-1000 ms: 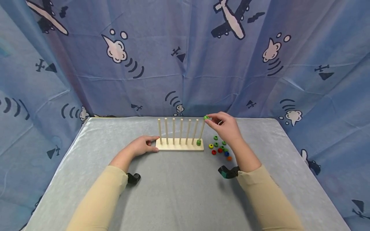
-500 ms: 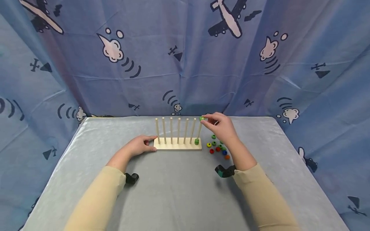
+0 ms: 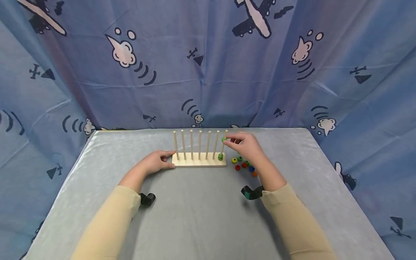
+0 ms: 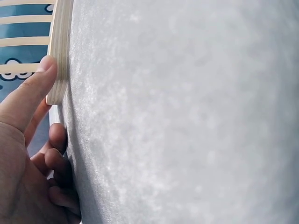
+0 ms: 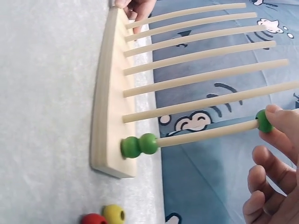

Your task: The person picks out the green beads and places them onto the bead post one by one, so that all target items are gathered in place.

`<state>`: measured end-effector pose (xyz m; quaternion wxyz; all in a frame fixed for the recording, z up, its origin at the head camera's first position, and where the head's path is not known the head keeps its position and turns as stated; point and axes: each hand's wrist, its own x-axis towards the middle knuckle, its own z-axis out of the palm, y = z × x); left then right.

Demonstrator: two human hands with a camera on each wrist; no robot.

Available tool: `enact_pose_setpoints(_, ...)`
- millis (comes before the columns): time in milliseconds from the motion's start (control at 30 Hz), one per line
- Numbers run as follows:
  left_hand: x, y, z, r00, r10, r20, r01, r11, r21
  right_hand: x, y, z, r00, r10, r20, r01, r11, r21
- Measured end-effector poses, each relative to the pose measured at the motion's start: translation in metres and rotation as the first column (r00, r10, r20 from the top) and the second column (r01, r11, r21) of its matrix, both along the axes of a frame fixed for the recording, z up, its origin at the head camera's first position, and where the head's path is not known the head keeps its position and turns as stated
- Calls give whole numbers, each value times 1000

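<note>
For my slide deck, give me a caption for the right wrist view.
Right hand pinches a green bead on the wooden end peg, above two green beads at its base.

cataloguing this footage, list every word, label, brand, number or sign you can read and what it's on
No readable text in any view.
Blue curtain: printed pictures only, such as planes and clouds.
Wooden peg rack and held green bead: no lettering visible.
Black device at the right wrist: too small to tell.
</note>
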<state>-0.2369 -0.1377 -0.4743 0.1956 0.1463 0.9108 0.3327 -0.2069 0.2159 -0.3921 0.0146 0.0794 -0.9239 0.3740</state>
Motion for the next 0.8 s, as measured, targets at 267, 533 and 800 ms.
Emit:
enact_pose_setpoints(267,-1,2,-1,1000,2,9,-2,1000,4,-4,3,-19,996,22,87,-27,998,60)
enact_pose_setpoints(533,-1,2,-1,1000,0,7,0,1000,3,-8,2,-40,987,40,154,-58,992,112)
enact_pose_setpoints(800,0,2,0,1000,3,1,-3,1000,6,-11,3,-54,977,48,206,-74,990,122)
